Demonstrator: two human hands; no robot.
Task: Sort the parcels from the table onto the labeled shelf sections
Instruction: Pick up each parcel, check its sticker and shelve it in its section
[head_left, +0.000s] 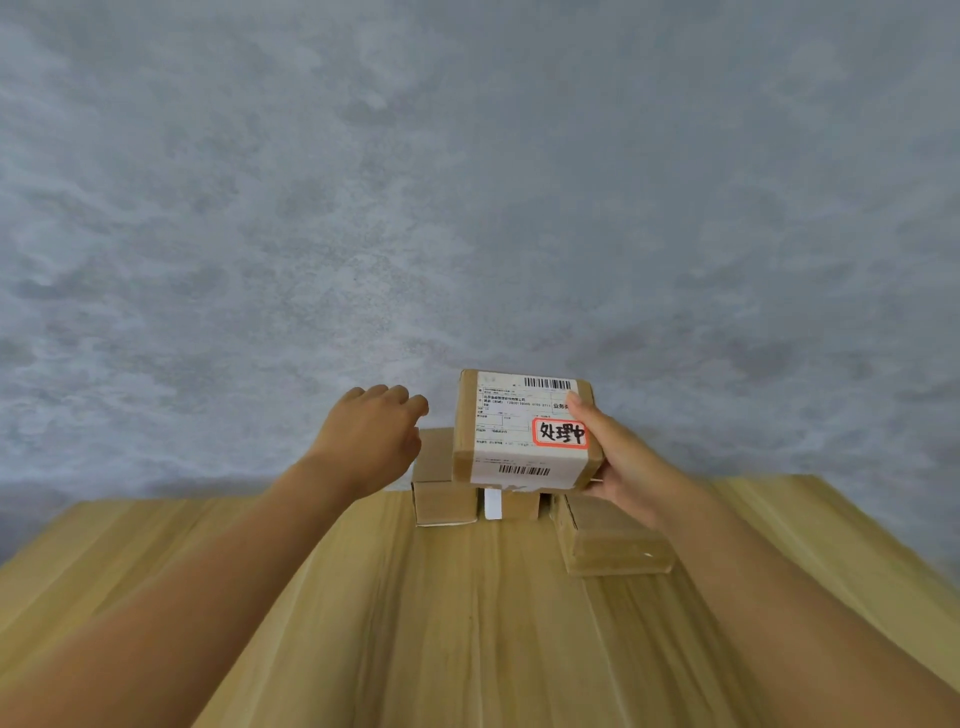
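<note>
Head view: your right hand (621, 462) grips the brown cardboard parcel with the white shipping label (522, 428), thumb on the label face, fingers (597, 486) curled under its right edge. The parcel is held tilted up above the far end of the pale wooden bench (363, 597), its label and the red-bordered handwritten sticker (560, 433) facing you.

Your left hand (371, 434) hovers just left of the parcel, fingers loosely curled and holding nothing.

Below the held parcel, more brown cardboard boxes (447, 501) sit clustered at the bench's far edge; a flatter taped box (613, 540) lies to the right, under your right wrist.

Hazards: the one-sided grip could let the parcel pivot and fall onto the cluster. Your right wrist could knock the flat box. No shelf is in view, so read the sticker before choosing a section.
</note>
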